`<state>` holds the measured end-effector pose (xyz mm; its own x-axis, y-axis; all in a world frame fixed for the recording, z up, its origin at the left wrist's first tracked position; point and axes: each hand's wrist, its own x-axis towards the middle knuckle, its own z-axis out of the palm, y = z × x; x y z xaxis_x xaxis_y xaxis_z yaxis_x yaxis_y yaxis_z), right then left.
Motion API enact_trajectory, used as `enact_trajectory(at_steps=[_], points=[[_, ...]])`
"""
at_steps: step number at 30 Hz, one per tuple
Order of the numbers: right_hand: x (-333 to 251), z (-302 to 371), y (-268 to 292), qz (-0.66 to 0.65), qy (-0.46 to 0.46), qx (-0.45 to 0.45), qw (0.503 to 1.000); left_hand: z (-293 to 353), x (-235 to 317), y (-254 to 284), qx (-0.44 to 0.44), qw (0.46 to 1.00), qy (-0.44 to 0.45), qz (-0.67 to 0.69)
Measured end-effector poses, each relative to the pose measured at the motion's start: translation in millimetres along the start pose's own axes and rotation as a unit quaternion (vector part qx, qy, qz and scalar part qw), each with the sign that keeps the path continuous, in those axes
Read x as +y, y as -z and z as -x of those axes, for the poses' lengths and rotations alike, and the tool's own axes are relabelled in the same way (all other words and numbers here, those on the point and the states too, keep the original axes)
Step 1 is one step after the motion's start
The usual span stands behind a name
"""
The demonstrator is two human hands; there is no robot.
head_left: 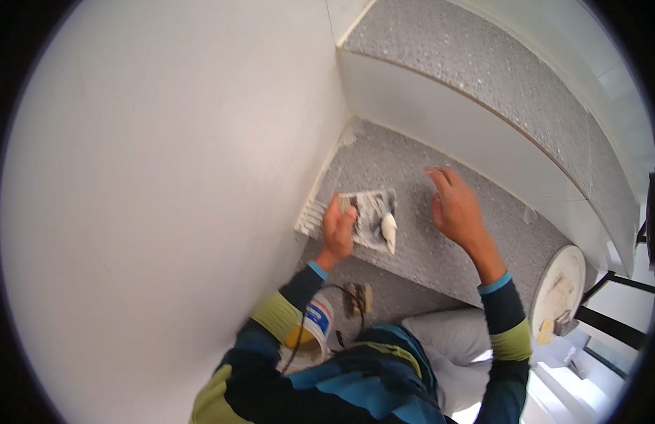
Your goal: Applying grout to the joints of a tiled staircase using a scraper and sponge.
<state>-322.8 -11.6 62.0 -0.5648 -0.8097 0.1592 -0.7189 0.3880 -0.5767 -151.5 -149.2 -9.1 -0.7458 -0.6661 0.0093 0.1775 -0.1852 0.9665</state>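
Left hand (pixel 338 230): fingers closed on grey smeared flat trowel (pixel 370 218) lying on grey speckled stair step (pixel 440 233).
Right hand (pixel 454 208): fingers spread wide, empty.

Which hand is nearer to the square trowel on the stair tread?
Left. The left hand grips the trowel at its left side; the right hand hovers open to its right, apart from it.

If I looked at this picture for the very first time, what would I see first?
First, two bare hands over a speckled grey stair step: the left hand presses a smeared flat tool near the big white wall, while the right hand hovers open above the step. Lower down, a white bucket sits by the left elbow.
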Motion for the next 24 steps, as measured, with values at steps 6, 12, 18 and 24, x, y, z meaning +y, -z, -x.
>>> enact_trajectory(at_steps=[6,12,18,24], points=[[-9.0,-83.1,-38.5,0.289,0.191,-0.042,0.937,-0.8,-4.9,4.6,-0.017,0.998,-0.031,-0.06],[-13.7,-125.0,-81.0,0.362,0.202,-0.027,0.909,-3.2,-8.3,8.7,-0.004,0.999,0.009,-0.035],[-11.2,-127.8,-100.0,0.424,0.162,-0.054,0.889,-4.3,-6.1,5.5,-0.006,0.999,-0.008,-0.051],[-29.1,-127.3,-100.8,0.504,0.129,-0.111,0.847,-4.4,-6.1,10.2,0.004,0.998,-0.017,-0.061]])
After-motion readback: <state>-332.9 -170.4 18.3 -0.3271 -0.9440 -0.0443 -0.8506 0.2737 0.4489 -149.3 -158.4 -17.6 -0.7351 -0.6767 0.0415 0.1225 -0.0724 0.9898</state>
